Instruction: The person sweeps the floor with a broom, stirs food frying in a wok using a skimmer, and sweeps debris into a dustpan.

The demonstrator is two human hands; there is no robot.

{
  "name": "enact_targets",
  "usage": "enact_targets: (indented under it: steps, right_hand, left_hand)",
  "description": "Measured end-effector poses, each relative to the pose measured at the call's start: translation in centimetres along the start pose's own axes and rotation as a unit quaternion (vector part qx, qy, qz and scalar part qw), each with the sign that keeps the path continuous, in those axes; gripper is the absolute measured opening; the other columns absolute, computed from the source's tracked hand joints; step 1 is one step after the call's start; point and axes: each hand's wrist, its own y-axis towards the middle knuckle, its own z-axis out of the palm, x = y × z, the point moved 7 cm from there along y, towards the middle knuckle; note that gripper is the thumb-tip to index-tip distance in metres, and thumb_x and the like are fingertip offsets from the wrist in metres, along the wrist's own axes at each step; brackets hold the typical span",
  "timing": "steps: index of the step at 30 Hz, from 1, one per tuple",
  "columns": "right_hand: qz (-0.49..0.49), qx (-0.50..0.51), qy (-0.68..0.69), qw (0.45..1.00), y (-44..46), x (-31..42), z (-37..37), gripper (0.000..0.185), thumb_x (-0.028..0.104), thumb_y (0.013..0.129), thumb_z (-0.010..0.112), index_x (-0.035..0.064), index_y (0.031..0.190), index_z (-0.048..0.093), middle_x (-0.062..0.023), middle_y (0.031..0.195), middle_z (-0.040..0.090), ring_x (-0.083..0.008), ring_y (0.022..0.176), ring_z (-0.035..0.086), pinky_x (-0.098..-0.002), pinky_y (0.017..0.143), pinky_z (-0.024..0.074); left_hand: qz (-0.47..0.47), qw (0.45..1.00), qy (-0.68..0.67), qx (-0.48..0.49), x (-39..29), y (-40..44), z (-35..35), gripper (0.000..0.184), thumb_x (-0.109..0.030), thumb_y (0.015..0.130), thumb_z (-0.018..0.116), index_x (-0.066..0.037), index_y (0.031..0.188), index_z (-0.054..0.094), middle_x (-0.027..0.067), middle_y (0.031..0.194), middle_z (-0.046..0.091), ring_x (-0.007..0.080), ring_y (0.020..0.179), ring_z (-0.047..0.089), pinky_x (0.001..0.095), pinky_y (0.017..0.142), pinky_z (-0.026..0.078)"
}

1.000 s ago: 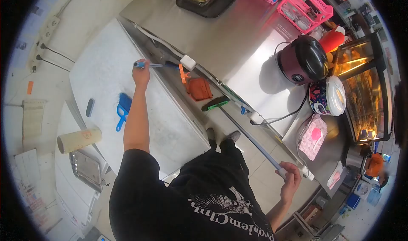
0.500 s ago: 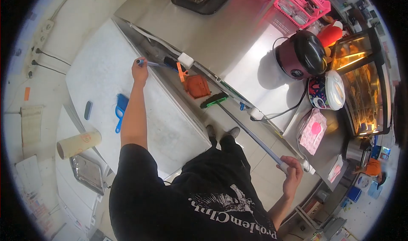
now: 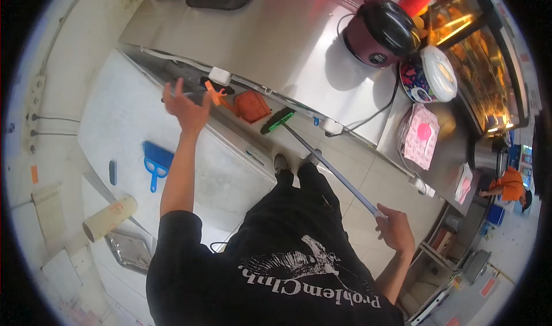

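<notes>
My left hand is raised over the edge of the white surface, fingers spread, with nothing in it. Just beyond it, in the gap beside the metal counter, are an orange clip-like piece and an orange-red dustpan. My right hand has its fingers round the top end of a broom's grey handle. The broom's green head with dark bristles rests low in the gap, beside the dustpan. A blue hand brush lies on the white surface.
A steel counter carries a rice cooker, a patterned pot with a white lid and a pink packet. A lit glass display case stands behind. A person in orange is far right.
My left hand has let go of the thin handle it held and spread its fingers. My right hand stays at the broom handle's end, its grip looser. The whole view has shifted.
</notes>
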Motion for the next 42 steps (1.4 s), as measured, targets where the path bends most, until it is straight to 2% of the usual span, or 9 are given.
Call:
enact_targets:
  steps: [2, 8, 10, 13, 16, 29, 32, 36, 42]
  right_hand:
    - [-0.004, 0.120, -0.237, 0.964, 1.1, -2.3, 1.3, 0.046, 0.012, 0.091, 0.059, 0.0011, 0.136, 0.061, -0.0282, 0.114, 0.069, -0.0404, 0.100, 0.071, -0.0468, 0.094, 0.0555]
    - [-0.014, 0.175, -0.305, 0.936, 6.6, -12.0, 7.8, 0.059, 0.016, 0.094, 0.055, 0.0101, 0.152, 0.045, -0.0289, 0.105, 0.070, -0.0419, 0.092, 0.071, -0.0497, 0.085, 0.0565]
    - [0.013, 0.167, -0.300, 0.939, 6.1, -14.7, 7.9, 0.058, 0.017, 0.095, 0.056, 0.0118, 0.151, 0.045, -0.0298, 0.103, 0.070, -0.0452, 0.095, 0.069, -0.0517, 0.086, 0.0558]
    - [0.021, 0.144, -0.291, 0.946, 3.9, -17.6, 6.5, 0.055, 0.019, 0.097, 0.055, 0.0122, 0.151, 0.045, -0.0312, 0.098, 0.069, -0.0482, 0.094, 0.068, -0.0539, 0.084, 0.0558]
    - [-0.002, 0.116, -0.264, 0.957, 0.7, -19.1, 5.6, 0.053, 0.019, 0.098, 0.054, 0.0100, 0.149, 0.046, -0.0321, 0.092, 0.068, -0.0479, 0.086, 0.069, -0.0542, 0.079, 0.0561]
    - [-0.107, 0.079, -0.278, 0.951, 9.7, -25.1, 16.1, 0.054, 0.016, 0.100, 0.048, 0.0119, 0.154, 0.037, -0.0245, 0.082, 0.068, -0.0417, 0.076, 0.070, -0.0527, 0.065, 0.0556]
    - [-0.095, 0.069, -0.320, 0.940, 11.1, -23.4, 18.5, 0.057, 0.016, 0.101, 0.047, 0.0186, 0.156, 0.034, -0.0209, 0.088, 0.070, -0.0389, 0.079, 0.071, -0.0507, 0.066, 0.0580]
    - [-0.068, 0.064, -0.333, 0.938, 7.9, -27.0, 17.3, 0.061, 0.013, 0.100, 0.047, 0.0222, 0.158, 0.031, -0.0185, 0.088, 0.071, -0.0358, 0.080, 0.073, -0.0489, 0.069, 0.0601]
    - [0.024, 0.103, -0.365, 0.925, -2.6, -38.6, 11.1, 0.067, 0.011, 0.099, 0.046, 0.0286, 0.161, 0.026, -0.0178, 0.085, 0.071, -0.0369, 0.078, 0.073, -0.0498, 0.069, 0.0605]
  left_hand:
    - [0.056, 0.996, -0.011, 0.071, -2.4, -0.5, 1.7, 0.097, -0.045, 0.081, 0.082, -0.003, 0.151, 0.030, 0.0291, 0.149, 0.035, 0.0450, 0.142, 0.030, 0.0600, 0.110, 0.031]
    - [-0.083, 0.950, -0.199, 0.227, 0.2, -1.9, 13.3, 0.068, -0.025, 0.093, 0.071, -0.004, 0.146, 0.034, 0.0299, 0.137, 0.047, 0.0378, 0.130, 0.047, 0.0463, 0.106, 0.042]
    - [-0.243, 0.845, -0.293, 0.376, -0.3, -1.9, 12.8, 0.052, -0.006, 0.093, 0.063, -0.002, 0.138, 0.038, 0.0242, 0.120, 0.056, 0.0342, 0.111, 0.058, 0.0406, 0.097, 0.051]
    - [-0.028, 0.939, -0.195, 0.284, 0.2, -2.3, 11.7, 0.046, 0.007, 0.089, 0.057, -0.001, 0.132, 0.041, 0.0188, 0.108, 0.056, 0.0310, 0.098, 0.061, 0.0400, 0.086, 0.056]
    - [0.000, 0.945, -0.209, 0.251, 1.3, -3.9, 9.3, 0.050, 0.009, 0.087, 0.059, -0.001, 0.132, 0.041, 0.0169, 0.103, 0.053, 0.0292, 0.093, 0.059, 0.0401, 0.079, 0.057]
    - [-0.193, 0.941, -0.149, 0.235, 1.3, -3.5, 1.9, 0.042, -0.010, 0.098, 0.050, -0.001, 0.138, 0.041, 0.0245, 0.131, 0.055, 0.0426, 0.122, 0.056, 0.0456, 0.102, 0.045]
    - [-0.179, 0.959, -0.111, 0.192, 2.8, -2.5, 1.9, 0.055, -0.001, 0.091, 0.064, 0.003, 0.139, 0.036, 0.0126, 0.112, 0.054, 0.0287, 0.106, 0.064, 0.0370, 0.096, 0.050]
    - [-0.196, 0.940, -0.176, 0.216, 0.2, -2.7, 1.8, 0.065, 0.002, 0.086, 0.072, 0.003, 0.139, 0.034, 0.0130, 0.119, 0.047, 0.0224, 0.107, 0.062, 0.0306, 0.089, 0.056]
    - [-0.173, 0.896, -0.320, 0.255, -0.1, -5.7, 8.2, 0.055, 0.011, 0.091, 0.054, 0.001, 0.138, 0.028, 0.0168, 0.128, 0.037, 0.0319, 0.105, 0.065, 0.0403, 0.091, 0.060]
